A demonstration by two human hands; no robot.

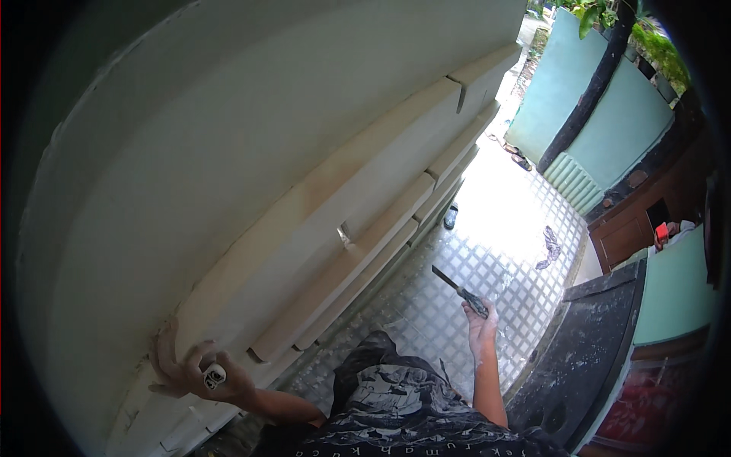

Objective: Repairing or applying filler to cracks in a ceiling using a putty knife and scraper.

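My left hand [183, 369] is up against the pale wall [167, 190], beside the cream moulded ledge [304, 198]. Some of its fingers reach out onto the surface, while a small white cylinder with black marks [215, 375] is held by the thumb side of the hand; the rest of that object is hidden. Away from the wall, over the floor, my right hand [481, 326] is closed round the dark handle of a narrow-bladed scraper [461, 292]. Its blade points up and left, touching nothing. White dust coats both hands.
Stepped ledges [381, 244] run along the wall. Below is a patterned tile floor [525, 286] with a dark sandal [451, 215] and a crumpled cloth [548, 248]. At right stand a dark worn panel [582, 343] and a brown wooden cabinet [628, 236].
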